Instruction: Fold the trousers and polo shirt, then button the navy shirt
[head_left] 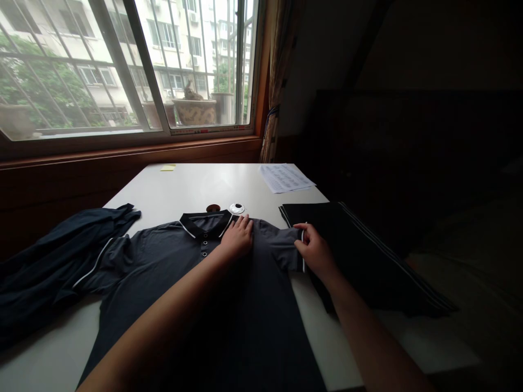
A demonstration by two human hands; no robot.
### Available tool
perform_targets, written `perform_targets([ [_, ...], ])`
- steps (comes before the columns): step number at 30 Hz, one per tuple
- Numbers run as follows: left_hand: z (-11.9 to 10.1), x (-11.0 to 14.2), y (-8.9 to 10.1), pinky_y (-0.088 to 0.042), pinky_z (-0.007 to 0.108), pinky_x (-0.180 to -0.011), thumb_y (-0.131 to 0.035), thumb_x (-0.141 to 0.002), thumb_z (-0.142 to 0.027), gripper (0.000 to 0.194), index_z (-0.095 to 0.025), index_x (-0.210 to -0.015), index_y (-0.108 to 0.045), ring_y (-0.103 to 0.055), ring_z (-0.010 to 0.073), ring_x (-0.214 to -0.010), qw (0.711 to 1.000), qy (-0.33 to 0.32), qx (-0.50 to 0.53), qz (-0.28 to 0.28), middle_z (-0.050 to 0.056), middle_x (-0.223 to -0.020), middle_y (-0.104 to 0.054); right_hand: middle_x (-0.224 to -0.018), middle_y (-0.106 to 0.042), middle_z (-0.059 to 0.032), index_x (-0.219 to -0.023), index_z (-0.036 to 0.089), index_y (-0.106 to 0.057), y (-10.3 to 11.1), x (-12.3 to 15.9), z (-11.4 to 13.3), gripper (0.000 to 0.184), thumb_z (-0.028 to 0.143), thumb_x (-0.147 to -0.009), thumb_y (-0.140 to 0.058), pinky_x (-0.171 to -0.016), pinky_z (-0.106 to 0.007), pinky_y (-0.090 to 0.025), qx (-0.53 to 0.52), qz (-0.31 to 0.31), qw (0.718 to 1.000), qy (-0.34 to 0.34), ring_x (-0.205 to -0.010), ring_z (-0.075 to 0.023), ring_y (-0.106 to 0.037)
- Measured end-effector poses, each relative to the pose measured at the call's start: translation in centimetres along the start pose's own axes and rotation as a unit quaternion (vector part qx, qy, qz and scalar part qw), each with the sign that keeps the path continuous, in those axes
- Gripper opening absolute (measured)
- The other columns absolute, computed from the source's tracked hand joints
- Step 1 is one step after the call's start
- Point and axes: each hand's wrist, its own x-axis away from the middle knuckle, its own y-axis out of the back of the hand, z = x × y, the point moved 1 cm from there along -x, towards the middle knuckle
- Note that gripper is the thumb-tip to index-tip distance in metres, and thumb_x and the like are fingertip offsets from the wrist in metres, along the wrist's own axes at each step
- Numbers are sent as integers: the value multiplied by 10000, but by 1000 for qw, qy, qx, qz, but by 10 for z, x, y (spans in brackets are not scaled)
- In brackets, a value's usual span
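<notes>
A dark grey polo shirt (163, 272) lies spread face up on the white table (196, 185), its black, white-edged collar towards the window. My left hand (237, 237) rests flat on the shirt by the right side of the collar, fingers stretched out. At the right sleeve's cuff, my right hand (314, 247) pinches the black and white trim between thumb and fingers. The shirt's left sleeve lies spread out beside a dark crumpled garment. Shadow darkens the lower part of the shirt.
A crumpled dark garment (44, 267) hangs over the table's left side. Dark folded garments (368, 256) with white-edged trim lie stacked at right. Printed papers (286, 178), a yellow sticky note (168, 167), a brown disc (213, 208) and a white round object (237, 208) lie farther back. Beyond is a barred window (163, 71).
</notes>
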Motion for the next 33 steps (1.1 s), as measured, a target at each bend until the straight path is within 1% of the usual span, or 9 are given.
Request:
perform_targets([
  [5, -12, 25, 9, -284, 464, -1199, -333, -1012, -318, 506, -151, -1470, -468, -246, 293, -1508, 995, -103, 2, 1, 121, -1598, -356, -670, -462, 47, -1122, 205, -627, -2, -1, -4, 431, 292, -702, -589, -617, -285, -405, -155, 14, 987, -39, -625, -162, -464],
  [8, -22, 35, 0, -245, 483, -1217, -326, -1024, -399, 546, -154, -1502, -419, -273, 289, -1499, 995, -95, 7, 1, 113, -1596, -359, -716, -516, 37, -1134, 212, -608, -7, -1, -5, 453, 302, -691, -628, -595, -269, -400, -288, 28, 954, -77, -631, -155, -480],
  [10, -27, 36, -8, -204, 496, -1230, -319, -1024, -436, 588, -137, -1528, -370, -242, 283, -1510, 997, -72, 6, 2, 116, -1616, -307, -751, -534, 29, -1143, 218, -603, -9, 0, -3, 445, 297, -707, -635, -608, -267, -408, -328, 31, 941, -71, -648, -152, -489],
  [17, -18, 21, -16, -148, 493, -1244, -307, -1015, -522, 646, -166, -1553, -327, -181, 266, -1529, 999, -45, 6, 11, 95, -1637, -247, -720, -417, 55, -1246, 263, -573, -8, 15, 13, 401, 237, -847, -598, -602, -249, -390, -207, 59, 972, 98, -617, -124, -422],
  [23, 2, 9, -10, -162, 545, -1226, -322, -1026, -414, 536, -249, -1534, -368, -180, 278, -1529, 999, -42, 15, 11, 54, -1645, -245, -770, -479, 42, -1286, 276, -550, -18, 31, 29, 441, 128, -871, -564, -756, -278, -465, -122, 108, 952, 258, -680, -123, -501],
  [26, 8, 7, -10, -159, 555, -1223, -405, -994, -380, 543, -204, -1508, -410, -178, 294, -1528, 997, -53, 51, 7, 90, -1644, -243, -819, -511, 31, -1356, 292, -495, -31, 39, 35, 521, 111, -874, -567, -797, -297, -495, -137, 141, 939, 282, -720, -128, -537],
  [29, 16, 4, -8, -193, 512, -1228, -608, -872, -366, 598, -177, -1430, -510, -276, 311, -1493, 982, -48, 179, -25, 123, -1593, -365, -850, -560, 25, -1441, 308, -402, -44, 46, 40, 600, 169, -896, -612, -902, -351, -518, -198, 204, 917, 280, -887, -161, -618],
  [31, 22, 1, -6, -278, 457, -1204, -587, -870, -321, 433, -190, -1280, -633, -423, 285, -1410, 958, -6, 279, -65, 113, -1470, -536, -926, -614, 4, -1474, 315, -351, -48, 48, 43, 624, 235, -919, -626, -964, -394, -518, -259, 251, 895, 261, -1073, -196, -627],
  [33, 27, -2, -2, -396, 418, -1126, -448, -935, -286, 337, -188, -1160, -678, -556, 253, -1276, 937, 42, 334, -96, 112, -1325, -642, -987, -637, -14, -1473, 318, -346, -47, 47, 44, 575, 275, -953, -589, -962, -403, -533, -299, 255, 890, 232, -1149, -208, -619],
])
